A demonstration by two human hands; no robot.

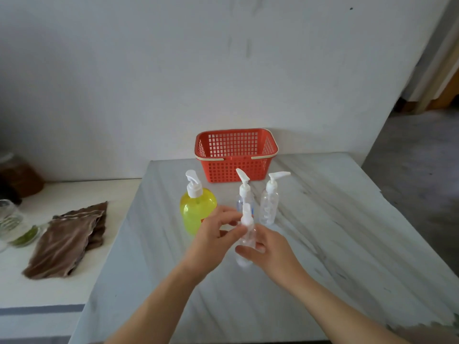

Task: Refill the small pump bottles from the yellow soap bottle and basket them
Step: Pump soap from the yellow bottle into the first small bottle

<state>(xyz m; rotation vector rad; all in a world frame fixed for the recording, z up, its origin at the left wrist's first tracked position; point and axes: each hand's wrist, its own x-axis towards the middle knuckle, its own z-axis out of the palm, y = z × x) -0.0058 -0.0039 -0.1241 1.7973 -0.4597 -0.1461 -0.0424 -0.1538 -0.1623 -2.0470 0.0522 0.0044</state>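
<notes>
— Why both hands?
— The right hand (270, 249) wraps the small bottle (247, 240) over the table (335, 219) to steady it; the left hand (213, 238) pinches its pump (246, 217) (likely unscrewing).
— The rest?
— The yellow soap bottle (196, 209) is just beside, with 2 more bottles (269, 207) and the basket (236, 155) behind, within reach.

Left hand (213, 238): fingers curled, thumb and fingertips pinching the pump top of small pump bottle (249, 237). Right hand (269, 249): just beside the left, fingers wrapped round the same bottle's body, lower down. Forearms: both bare, converging from below toward the hands.
</notes>
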